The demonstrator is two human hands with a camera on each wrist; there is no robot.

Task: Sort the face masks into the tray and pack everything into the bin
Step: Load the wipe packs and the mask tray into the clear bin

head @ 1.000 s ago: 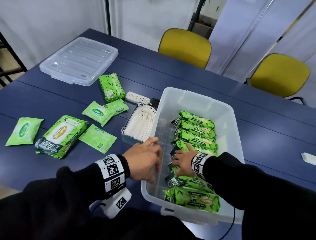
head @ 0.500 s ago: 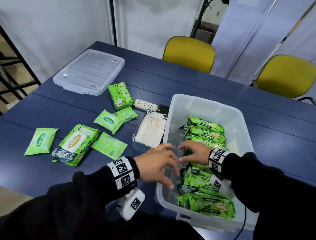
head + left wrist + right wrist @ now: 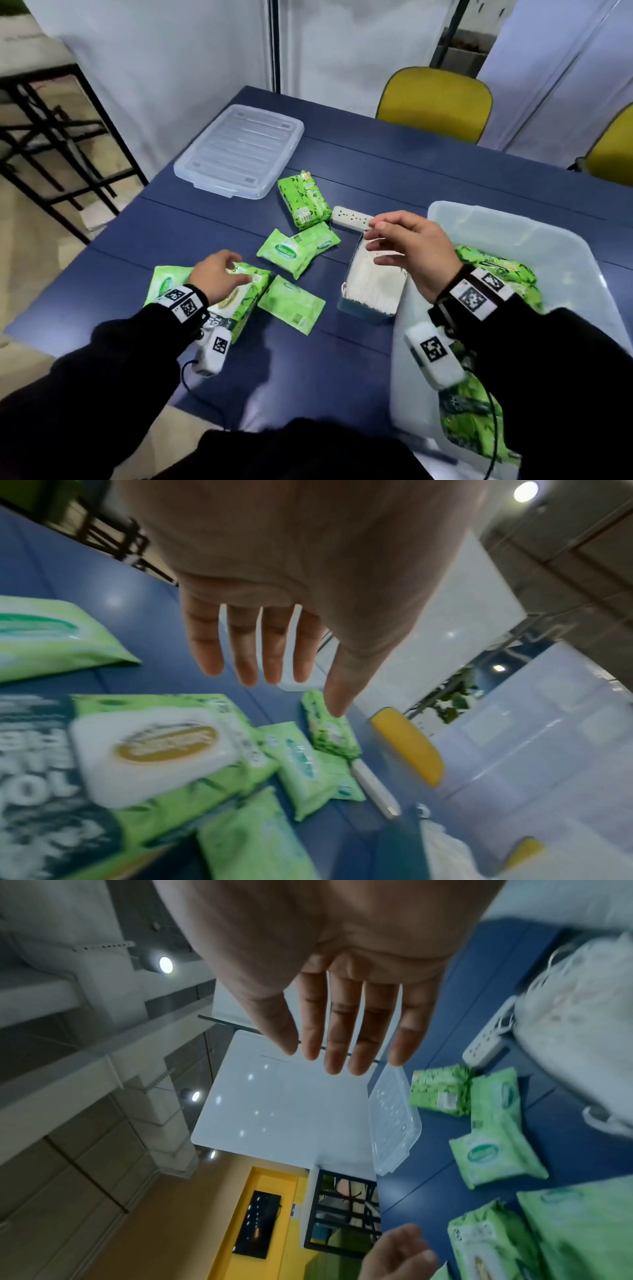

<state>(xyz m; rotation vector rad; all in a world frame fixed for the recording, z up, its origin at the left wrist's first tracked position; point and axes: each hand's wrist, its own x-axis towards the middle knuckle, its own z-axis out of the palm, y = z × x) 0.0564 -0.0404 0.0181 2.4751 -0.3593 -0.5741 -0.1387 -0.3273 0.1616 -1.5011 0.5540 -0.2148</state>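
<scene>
Face masks (image 3: 373,284): white stack standing in a small tray (image 3: 346,303) on the blue table (image 3: 394,164), touching the left wall of the clear bin (image 3: 565,236). Right hand (image 3: 411,246): above the stack, fingers extended, holding nothing. Left hand (image 3: 214,275): above the large wipes pack (image 3: 245,301), fingers extended, holding nothing. Bin contents: green wipes packs (image 3: 496,269)

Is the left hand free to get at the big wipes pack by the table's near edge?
Probably yes: the left hand is open, holds nothing and hovers right above the big wipes pack, with nothing between them.
</scene>
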